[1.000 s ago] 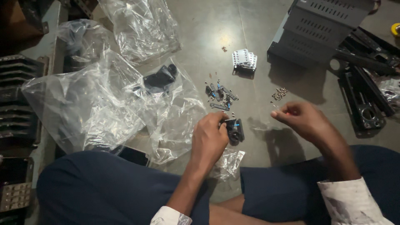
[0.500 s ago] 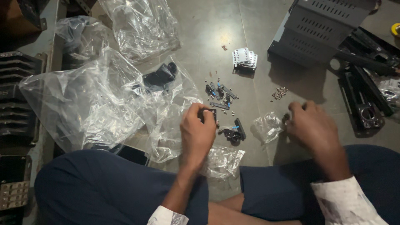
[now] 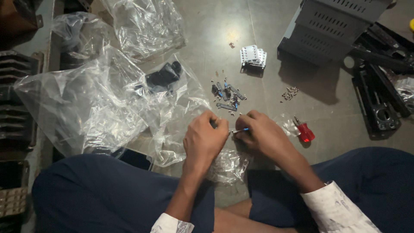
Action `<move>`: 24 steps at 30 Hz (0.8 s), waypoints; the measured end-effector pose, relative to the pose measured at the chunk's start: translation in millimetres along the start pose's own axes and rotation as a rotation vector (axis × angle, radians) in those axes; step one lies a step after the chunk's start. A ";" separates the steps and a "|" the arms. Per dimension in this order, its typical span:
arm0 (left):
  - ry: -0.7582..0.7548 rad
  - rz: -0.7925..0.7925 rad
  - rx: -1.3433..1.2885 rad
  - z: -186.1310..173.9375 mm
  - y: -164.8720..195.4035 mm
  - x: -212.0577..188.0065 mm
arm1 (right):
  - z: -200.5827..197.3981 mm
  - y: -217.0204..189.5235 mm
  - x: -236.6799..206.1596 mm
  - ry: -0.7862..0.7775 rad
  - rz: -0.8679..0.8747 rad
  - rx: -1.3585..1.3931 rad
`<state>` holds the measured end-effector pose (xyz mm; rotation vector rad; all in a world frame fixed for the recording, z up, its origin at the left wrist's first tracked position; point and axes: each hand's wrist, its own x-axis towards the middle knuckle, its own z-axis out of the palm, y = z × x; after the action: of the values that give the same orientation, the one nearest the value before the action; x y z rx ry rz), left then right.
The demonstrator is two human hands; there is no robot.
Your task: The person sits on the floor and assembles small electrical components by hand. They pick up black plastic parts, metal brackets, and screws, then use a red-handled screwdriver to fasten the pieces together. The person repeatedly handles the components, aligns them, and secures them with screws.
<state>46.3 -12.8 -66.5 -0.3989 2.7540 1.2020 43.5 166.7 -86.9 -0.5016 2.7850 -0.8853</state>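
The left hand (image 3: 202, 140) and the right hand (image 3: 261, 136) meet close together over the floor (image 3: 207, 51), knuckles up, just above the person's crossed legs. Both are curled nearly closed. Between them runs a thin small part with a blue end (image 3: 241, 130); the right hand's fingertips pinch it, and the left hand's fingertips close on something dark at its other end (too small and too hidden to tell what it is).

Just beyond the hands lies a scatter of small metal and blue parts (image 3: 227, 96), loose on the floor. Farther out in the same direction sits a white ribbed piece (image 3: 253, 56). A little heap of screws (image 3: 290, 92) lies beyond the right hand and to its outer side. Just beside the right hand, on its outer side, a red-handled screwdriver (image 3: 305, 131) rests on the floor next to a small crumpled clear bag (image 3: 286, 123).

Under the hands, towards the person, another crumpled clear bag (image 3: 228, 166) lies against the legs. To the outer side of the left hand spread large clear plastic bags (image 3: 86, 108), one of them with a black part (image 3: 164, 74) inside. Well beyond the right hand stands a grey vented metal case (image 3: 332, 26), with black frames (image 3: 379, 103) beside it.
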 end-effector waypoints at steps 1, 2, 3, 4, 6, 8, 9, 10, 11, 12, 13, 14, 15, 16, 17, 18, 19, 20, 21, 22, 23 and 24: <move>-0.003 0.022 0.012 1.6 -1.2 0.8 | -2.9 2.1 1.3 -0.014 0.050 0.072; 0.004 0.083 0.037 3.2 -2.8 0.7 | -6.6 3.8 2.0 -0.032 0.100 0.146; 0.011 0.140 0.063 4.6 -4.8 0.0 | -10.0 4.6 2.5 -0.054 0.150 0.222; 0.019 0.198 0.089 5.8 -6.9 -1.0 | -13.9 5.5 2.0 -0.061 0.206 0.224; 0.011 0.312 0.128 7.6 -11.3 -2.7 | -22.6 8.0 -0.9 -0.073 0.318 0.227; -0.004 0.387 0.174 9.2 -14.8 -4.0 | -27.0 10.4 -2.3 -0.104 0.396 0.355; -0.014 0.405 0.202 10.2 -16.0 -4.5 | -27.7 11.7 -2.9 -0.119 0.434 0.419; -0.021 0.423 0.230 10.6 -17.3 -4.6 | -27.3 12.9 -3.3 -0.108 0.373 0.403; -0.002 0.448 0.252 11.1 -18.3 -4.6 | -25.9 13.8 -3.1 -0.095 0.314 0.385; 0.016 0.472 0.272 12.2 -19.0 -5.9 | -23.7 14.2 -3.5 -0.084 0.258 0.365; 0.032 0.492 0.292 13.0 -19.7 -7.2 | -20.5 13.7 -3.5 -0.091 0.250 0.408; 0.030 0.497 0.327 14.2 -20.1 -8.0 | -17.1 12.4 -3.8 -0.098 0.242 0.451; 0.028 0.504 0.361 15.6 -20.2 -8.5 | -14.3 10.7 -4.0 -0.103 0.233 0.492; 0.026 0.512 0.395 16.3 -20.4 -8.8 | -12.2 8.4 -4.2 -0.110 0.205 0.350; 0.031 0.517 0.405 17.0 -20.7 -8.9 | -10.0 5.2 -4.8 -0.119 0.176 0.209; 0.036 0.522 0.414 17.5 -20.7 -9.0 | -8.7 1.4 -5.5 -0.127 0.148 0.067; 0.042 0.529 0.423 17.6 -20.6 -8.5 | -8.1 -2.6 -6.2 -0.150 0.151 0.057; 0.039 0.509 0.423 17.5 -20.3 -8.1 | -7.7 -7.1 -7.5 -0.174 0.155 0.047; 0.034 0.489 0.423 16.7 -19.8 -7.7 | -7.8 -11.5 -8.8 -0.199 0.161 0.037; 0.030 0.470 0.423 16.0 -18.7 -7.3 | -7.8 -15.8 -10.2 -0.187 0.149 0.001; 0.041 0.460 0.380 15.0 -17.3 -7.0 | -7.6 -20.0 -11.1 -0.173 0.137 -0.037; 0.052 0.450 0.336 13.7 -15.6 -7.3 | -8.3 -23.0 -11.6 -0.161 0.124 -0.074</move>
<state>57.7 -11.4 -85.3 0.2385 3.1123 0.7675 58.0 157.7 -66.0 -0.3882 2.6765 -0.6858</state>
